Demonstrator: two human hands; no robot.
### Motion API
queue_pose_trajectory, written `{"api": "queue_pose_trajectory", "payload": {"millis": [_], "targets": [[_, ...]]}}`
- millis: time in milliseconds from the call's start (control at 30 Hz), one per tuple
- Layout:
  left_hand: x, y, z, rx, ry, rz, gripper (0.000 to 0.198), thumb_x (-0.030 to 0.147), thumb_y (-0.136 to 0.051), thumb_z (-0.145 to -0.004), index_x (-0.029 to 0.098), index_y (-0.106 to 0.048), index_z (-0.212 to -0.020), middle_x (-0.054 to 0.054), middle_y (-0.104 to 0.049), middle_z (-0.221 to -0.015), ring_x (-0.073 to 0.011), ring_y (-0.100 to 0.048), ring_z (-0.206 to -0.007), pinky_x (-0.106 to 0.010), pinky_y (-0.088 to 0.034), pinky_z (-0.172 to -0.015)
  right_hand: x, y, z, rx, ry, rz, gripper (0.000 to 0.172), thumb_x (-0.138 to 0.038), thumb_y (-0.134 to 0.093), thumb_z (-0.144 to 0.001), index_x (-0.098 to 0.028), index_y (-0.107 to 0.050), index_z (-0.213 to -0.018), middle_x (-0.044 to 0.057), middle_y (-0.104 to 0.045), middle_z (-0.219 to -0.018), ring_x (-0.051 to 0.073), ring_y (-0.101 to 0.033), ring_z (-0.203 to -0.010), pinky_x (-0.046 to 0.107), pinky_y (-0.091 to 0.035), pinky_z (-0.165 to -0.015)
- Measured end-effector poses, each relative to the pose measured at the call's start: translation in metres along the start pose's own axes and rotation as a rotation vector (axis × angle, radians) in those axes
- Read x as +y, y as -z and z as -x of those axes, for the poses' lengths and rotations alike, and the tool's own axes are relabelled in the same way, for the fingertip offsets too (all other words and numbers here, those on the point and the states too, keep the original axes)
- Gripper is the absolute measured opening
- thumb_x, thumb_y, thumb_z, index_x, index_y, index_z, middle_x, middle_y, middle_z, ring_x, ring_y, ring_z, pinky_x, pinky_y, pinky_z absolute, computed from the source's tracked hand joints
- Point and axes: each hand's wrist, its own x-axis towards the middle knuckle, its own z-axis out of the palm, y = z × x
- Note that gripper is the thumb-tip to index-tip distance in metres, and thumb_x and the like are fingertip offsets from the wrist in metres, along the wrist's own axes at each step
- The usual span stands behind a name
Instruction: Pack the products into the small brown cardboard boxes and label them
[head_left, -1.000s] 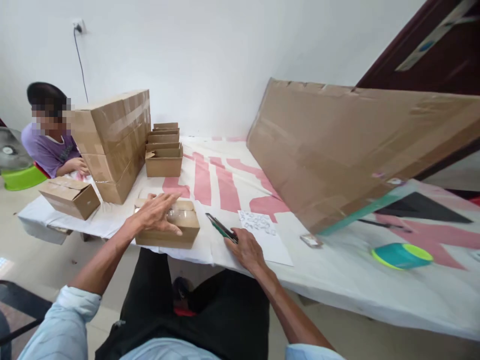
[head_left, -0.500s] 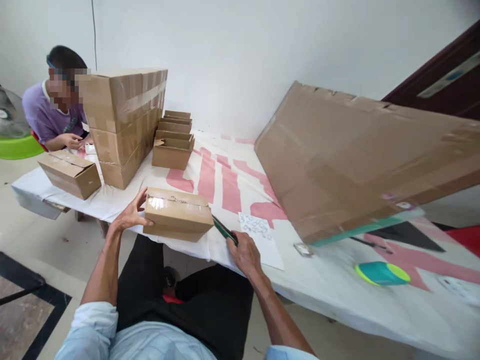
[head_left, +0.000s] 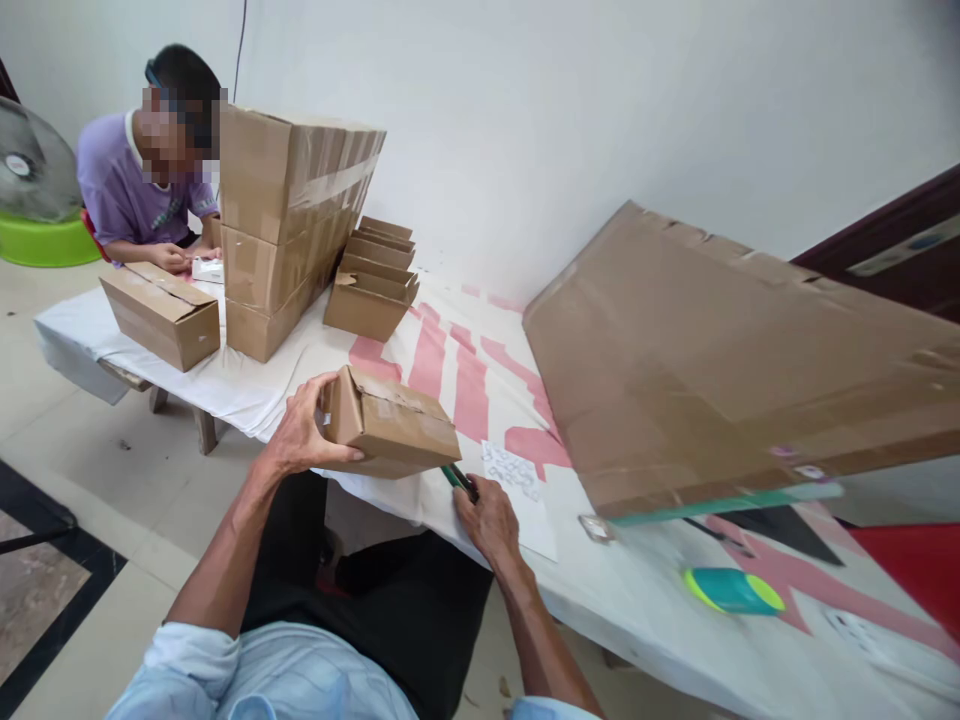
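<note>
A small taped cardboard box [head_left: 397, 425] is tilted at the table's front edge, above my lap. My left hand [head_left: 309, 425] grips its left end, thumb along the near lower side and fingers on the far side. Close to the box's lower right corner, my right hand [head_left: 491, 520] is closed around a slim green and black utility knife [head_left: 459, 480]. The knife's tip is hidden at or behind the box's corner, so I cannot tell whether it touches the cardboard. Beyond the right hand lies a sheet of paper [head_left: 517, 480] with handwritten marks.
Stacked taped boxes [head_left: 300, 220] stand at left, with open-topped boxes [head_left: 371, 300] behind and another box [head_left: 169, 315] beside them. A large cardboard panel [head_left: 720, 360] leans at right, near a teal and lime cylinder [head_left: 735, 590]. A co-worker [head_left: 142, 200] sits at the far left.
My left hand has shifted right and turned the box, so its left end now faces me more. The right hand stays near the box's right corner with the knife. The view has swung slightly.
</note>
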Motion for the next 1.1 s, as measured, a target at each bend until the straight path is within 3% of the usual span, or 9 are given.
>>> {"api": "queue_pose_trajectory", "payload": {"millis": [133,333,467,633,733,867,1000,1100], "targets": [[0.005,0.0,0.003,0.004,-0.041,-0.053,0.116,0.051,-0.104,-0.054,0.024,-0.051,-0.153,-0.018,-0.059,-0.155,-0.0428,-0.058,-0.14,-0.06,-0.043,-0.119,-0.02,0.013,-0.011,0.118,-0.003,-0.103,0.052,-0.058,-0.053,-0.091,-0.015,-0.076,-0.111,0.02,-0.073,-0.106,0.033,-0.067,-0.096,0.051,-0.057,-0.089],[0.014,-0.006,0.002,0.007,-0.136,-0.094,0.116,0.053,-0.103,-0.057,0.026,-0.049,-0.157,-0.019,-0.054,-0.161,-0.045,-0.052,-0.148,-0.062,-0.039,-0.123,-0.088,0.053,-0.039,0.171,0.033,-0.399,0.05,-0.06,-0.057,-0.094,-0.017,-0.077,-0.11,0.016,-0.075,-0.113,0.029,-0.071,-0.098,0.044,-0.06,-0.081],[0.013,-0.002,0.003,-0.011,-0.157,-0.073,0.108,0.047,-0.102,-0.061,0.027,-0.05,-0.154,-0.019,-0.054,-0.161,-0.0444,-0.049,-0.152,-0.062,-0.037,-0.126,-0.121,0.067,-0.043,0.101,0.061,-0.516,0.049,-0.061,-0.058,-0.096,-0.019,-0.078,-0.113,0.014,-0.077,-0.115,0.028,-0.071,-0.106,0.043,-0.061,-0.086],[-0.003,0.015,0.008,-0.08,-0.106,0.065,0.103,0.038,-0.097,-0.065,0.028,-0.048,-0.155,-0.016,-0.05,-0.162,-0.0412,-0.048,-0.153,-0.056,-0.041,-0.125,-0.136,0.073,-0.03,0.027,0.137,-0.517,0.043,-0.057,-0.064,-0.096,-0.02,-0.077,-0.114,0.013,-0.074,-0.119,0.028,-0.07,-0.108,0.044,-0.063,-0.088],[-0.015,0.022,0.011,-0.093,-0.056,0.126,0.103,0.036,-0.097,-0.063,0.029,-0.047,-0.152,-0.016,-0.047,-0.163,-0.0419,-0.047,-0.153,-0.056,-0.044,-0.122,-0.13,0.073,-0.027,0.033,0.191,-0.503,0.042,-0.055,-0.06,-0.1,-0.022,-0.075,-0.12,0.013,-0.072,-0.123,0.028,-0.07,-0.111,0.043,-0.062,-0.091],[-0.025,0.026,0.01,-0.105,0.008,0.185,0.097,0.035,-0.096,-0.064,0.029,-0.047,-0.147,-0.015,-0.046,-0.162,-0.0416,-0.047,-0.153,-0.056,-0.047,-0.119,-0.092,0.062,-0.031,0.064,0.128,-0.305,0.046,-0.052,-0.046,-0.105,-0.018,-0.073,-0.12,0.017,-0.073,-0.122,0.029,-0.07,-0.106,0.044,-0.058,-0.091],[-0.03,0.028,0.007,-0.108,0.077,0.179,0.095,0.038,-0.097,-0.063,0.028,-0.047,-0.143,-0.015,-0.05,-0.158,-0.041,-0.047,-0.153,-0.056,-0.047,-0.118,-0.05,0.039,-0.028,-0.132,0.014,0.125,0.034,-0.046,-0.062,-0.096,-0.017,-0.073,-0.11,0.016,-0.073,-0.109,0.032,-0.068,-0.104,0.042,-0.054,-0.088],[-0.032,0.026,0.003,-0.111,0.12,0.179,0.09,0.047,-0.098,-0.064,0.027,-0.047,-0.135,-0.015,-0.054,-0.153,-0.0419,-0.048,-0.153,-0.058,-0.046,-0.117,-0.038,0.026,-0.023,-0.237,0.009,0.249,0.022,-0.038,-0.065,-0.095,-0.019,-0.072,-0.105,0.014,-0.073,-0.11,0.029,-0.068,-0.106,0.037,-0.051,-0.084]]}}
